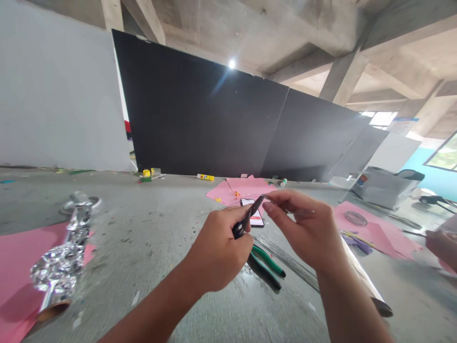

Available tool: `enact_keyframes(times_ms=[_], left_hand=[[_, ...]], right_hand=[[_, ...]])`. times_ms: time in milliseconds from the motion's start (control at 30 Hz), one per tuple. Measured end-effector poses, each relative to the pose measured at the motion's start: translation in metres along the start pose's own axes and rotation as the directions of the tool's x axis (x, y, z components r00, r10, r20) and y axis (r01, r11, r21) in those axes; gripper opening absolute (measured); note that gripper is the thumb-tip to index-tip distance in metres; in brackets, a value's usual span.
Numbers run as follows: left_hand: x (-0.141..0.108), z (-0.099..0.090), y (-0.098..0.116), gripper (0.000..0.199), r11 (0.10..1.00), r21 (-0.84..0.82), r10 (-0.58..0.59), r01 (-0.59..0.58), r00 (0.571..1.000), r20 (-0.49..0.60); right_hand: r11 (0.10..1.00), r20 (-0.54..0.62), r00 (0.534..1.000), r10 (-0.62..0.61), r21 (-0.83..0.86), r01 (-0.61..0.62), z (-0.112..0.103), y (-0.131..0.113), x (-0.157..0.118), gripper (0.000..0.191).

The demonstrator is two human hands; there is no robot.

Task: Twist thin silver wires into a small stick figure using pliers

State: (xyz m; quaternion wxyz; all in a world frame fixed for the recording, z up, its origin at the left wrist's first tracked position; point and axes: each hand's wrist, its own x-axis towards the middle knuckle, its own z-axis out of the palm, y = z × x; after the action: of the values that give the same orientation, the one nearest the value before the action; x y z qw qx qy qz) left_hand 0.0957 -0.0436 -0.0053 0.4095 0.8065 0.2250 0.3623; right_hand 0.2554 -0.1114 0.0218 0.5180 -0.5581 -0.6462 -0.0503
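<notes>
1. A person's left hand closes firmly around a small black-handled hand tool, its fingers wrapped over the grips, above a concrete floor. Whether the tool is pliers or cutters cannot be told from this angle.
2. The right hand pinches a thin metal wire between thumb and forefinger, its end near the tool's tip, with both hands raised off the floor.
3. Directly below the hands lie green-handled pliers, just beside a bundle of long thin wires.
4. A smartphone with a lit screen rests on sheets of pink paper, partly behind the hands.
5. To the left, a crumpled roll of silver foil lies on a pink sheet.
6. To the right, a ring of tape sits on more pink paper, while a co-worker's hand enters at the frame's edge.
7. A black partition wall stands behind the scene.
</notes>
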Motion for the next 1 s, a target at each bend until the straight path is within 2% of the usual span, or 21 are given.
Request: enact_keyframes(times_ms=[67,133,233,300,500,667,767,1000], left_hand=[[0.0,0.0,0.002,0.018,0.996,0.074,0.053,-0.051,0.998,-0.023],[0.001,0.0,0.001,0.033,0.984,0.143,0.113,-0.107,0.993,-0.035],[0.003,0.0,-0.005,0.06,0.959,0.221,0.188,-0.175,0.981,-0.04],[0.004,0.0,-0.01,0.066,0.939,0.258,0.247,-0.226,0.968,-0.049],[0.002,0.001,-0.017,0.069,0.885,0.308,0.389,-0.35,0.918,-0.074],[0.0,0.001,-0.015,0.068,0.843,0.336,0.467,-0.42,0.881,-0.071],[0.0,0.001,-0.016,0.066,0.826,0.358,0.49,-0.436,0.869,-0.071],[0.002,0.004,-0.02,0.063,0.788,0.364,0.567,-0.497,0.817,-0.111]], right_hand=[[0.985,-0.048,0.991,-0.122,-0.132,0.115,0.001,-0.003,-0.002,0.007],[0.977,-0.071,0.983,-0.169,-0.147,0.158,0.001,-0.004,-0.003,0.008],[0.997,-0.047,0.996,-0.082,-0.014,0.082,0.0,-0.003,-0.002,0.011],[0.997,-0.016,1.0,-0.025,0.077,0.027,-0.002,-0.002,-0.002,0.014],[0.941,0.107,0.993,0.044,0.33,-0.077,-0.001,0.005,-0.003,0.013],[0.804,0.207,0.974,0.091,0.562,-0.195,0.003,0.011,-0.005,0.012],[0.757,0.237,0.966,0.108,0.61,-0.234,0.004,0.012,-0.005,0.011],[0.737,0.21,0.972,0.104,0.64,-0.217,0.005,0.017,-0.005,0.014]])
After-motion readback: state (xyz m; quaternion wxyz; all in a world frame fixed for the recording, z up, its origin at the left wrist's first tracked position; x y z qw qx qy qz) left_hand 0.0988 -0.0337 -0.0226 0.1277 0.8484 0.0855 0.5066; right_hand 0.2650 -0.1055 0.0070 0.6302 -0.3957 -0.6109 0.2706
